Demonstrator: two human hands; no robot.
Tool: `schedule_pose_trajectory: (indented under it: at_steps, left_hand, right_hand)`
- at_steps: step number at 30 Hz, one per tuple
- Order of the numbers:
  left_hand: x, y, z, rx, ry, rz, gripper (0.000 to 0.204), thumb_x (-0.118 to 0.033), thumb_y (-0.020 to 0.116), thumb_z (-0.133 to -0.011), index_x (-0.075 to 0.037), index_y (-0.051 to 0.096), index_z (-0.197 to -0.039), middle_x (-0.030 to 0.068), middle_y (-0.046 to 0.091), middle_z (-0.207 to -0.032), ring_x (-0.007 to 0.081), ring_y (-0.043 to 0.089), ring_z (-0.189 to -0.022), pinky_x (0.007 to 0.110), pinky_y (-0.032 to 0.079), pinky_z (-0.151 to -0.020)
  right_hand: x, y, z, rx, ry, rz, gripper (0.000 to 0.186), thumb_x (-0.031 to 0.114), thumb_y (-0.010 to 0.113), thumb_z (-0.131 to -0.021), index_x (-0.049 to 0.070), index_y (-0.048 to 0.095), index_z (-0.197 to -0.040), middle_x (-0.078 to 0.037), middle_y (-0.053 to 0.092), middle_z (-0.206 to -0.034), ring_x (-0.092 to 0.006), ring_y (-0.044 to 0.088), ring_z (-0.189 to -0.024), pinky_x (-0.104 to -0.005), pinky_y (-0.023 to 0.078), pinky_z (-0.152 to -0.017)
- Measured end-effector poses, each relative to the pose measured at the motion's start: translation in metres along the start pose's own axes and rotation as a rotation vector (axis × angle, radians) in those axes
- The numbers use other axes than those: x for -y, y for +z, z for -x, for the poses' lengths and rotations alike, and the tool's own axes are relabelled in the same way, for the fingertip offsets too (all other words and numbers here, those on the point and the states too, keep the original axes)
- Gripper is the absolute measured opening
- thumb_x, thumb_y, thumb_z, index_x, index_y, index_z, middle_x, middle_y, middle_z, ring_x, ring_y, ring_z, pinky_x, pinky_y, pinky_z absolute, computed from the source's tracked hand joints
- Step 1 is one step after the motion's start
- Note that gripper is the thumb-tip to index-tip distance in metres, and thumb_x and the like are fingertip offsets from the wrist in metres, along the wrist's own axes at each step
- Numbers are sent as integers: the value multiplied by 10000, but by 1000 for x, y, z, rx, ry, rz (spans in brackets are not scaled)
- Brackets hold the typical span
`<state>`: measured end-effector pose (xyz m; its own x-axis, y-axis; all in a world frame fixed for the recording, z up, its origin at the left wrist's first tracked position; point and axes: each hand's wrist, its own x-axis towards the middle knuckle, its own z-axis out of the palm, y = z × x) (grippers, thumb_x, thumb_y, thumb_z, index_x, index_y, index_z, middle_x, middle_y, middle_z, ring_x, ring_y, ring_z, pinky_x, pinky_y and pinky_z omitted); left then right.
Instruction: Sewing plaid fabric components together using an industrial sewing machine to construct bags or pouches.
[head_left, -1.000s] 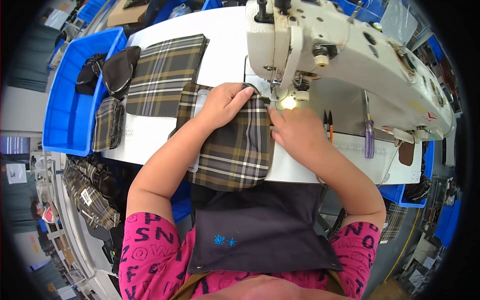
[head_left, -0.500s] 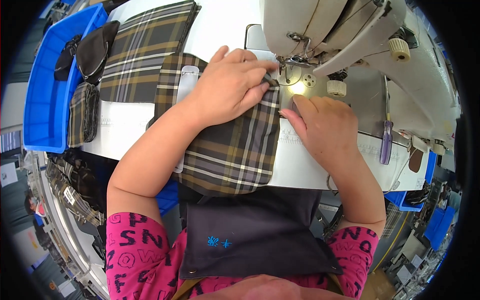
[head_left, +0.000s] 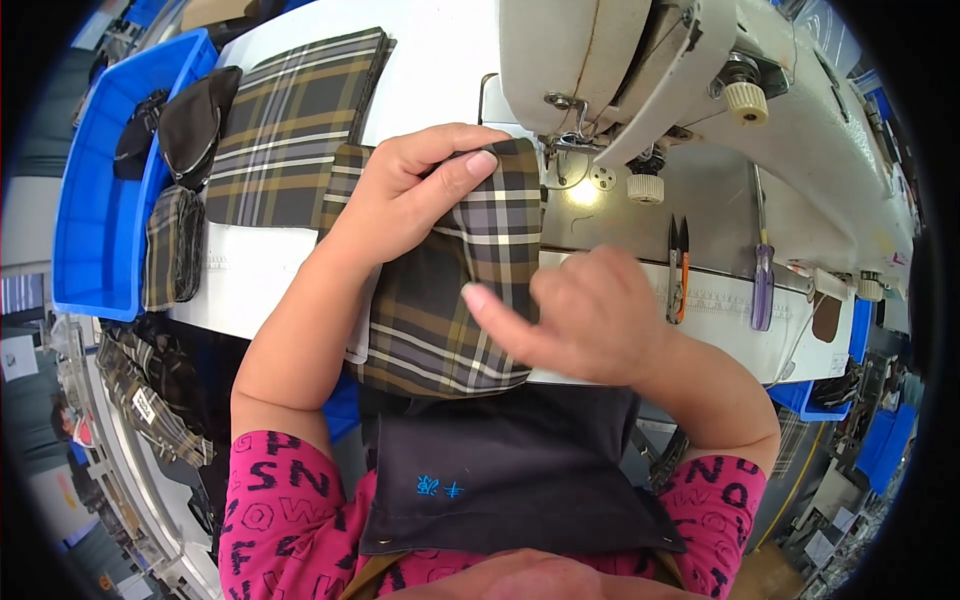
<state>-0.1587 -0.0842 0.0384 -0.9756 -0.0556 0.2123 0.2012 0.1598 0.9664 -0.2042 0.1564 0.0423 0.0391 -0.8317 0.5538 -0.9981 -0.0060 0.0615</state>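
Two jobs: our left hand (head_left: 412, 195) pinches the plaid fabric panel (head_left: 430, 312) near its top; our right hand (head_left: 605, 315), thumb spread, should smooth toward the bench (head_left: 250, 280) front edge.

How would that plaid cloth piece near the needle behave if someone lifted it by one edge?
The plaid cloth piece would probably sag rather than stay flat, since it bends and creases near the left hand. It's unlikely to roll, being broad and flattish. It may feel fairly light for its size, as it looks like fabric.
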Motion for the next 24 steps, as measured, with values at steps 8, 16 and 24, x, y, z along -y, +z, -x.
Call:
schedule_pose_trajectory:
  at_steps: [8,16,24]
  left_hand:
    - [11,11,-8,157,34,-816,145,-224,728,-881,-89,719,-934,71,719,-854,304,678,-805,403,542,-705]
    - [22,16,-12,80,237,-837,163,-185,775,-838,-69,687,-910,72,677,-809,289,639,-775,396,487,-775]
    - [22,20,-13,78,144,-872,134,-209,761,-848,-123,664,-884,17,694,-813,224,657,-791,371,416,-773]
  right_hand:
    - [23,21,1,-83,-156,-59,217,124,698,-791,-11,727,-958,-74,631,-910,-221,589,-856,-307,467,-679]
    - [22,28,5,-30,-146,-74,261,209,646,-730,9,713,-883,-119,689,-917,-264,643,-869,-362,523,-777]
    - [19,27,9,43,-151,-97,248,206,647,-722,12,705,-866,-124,683,-894,-268,654,-870,-352,526,-771]
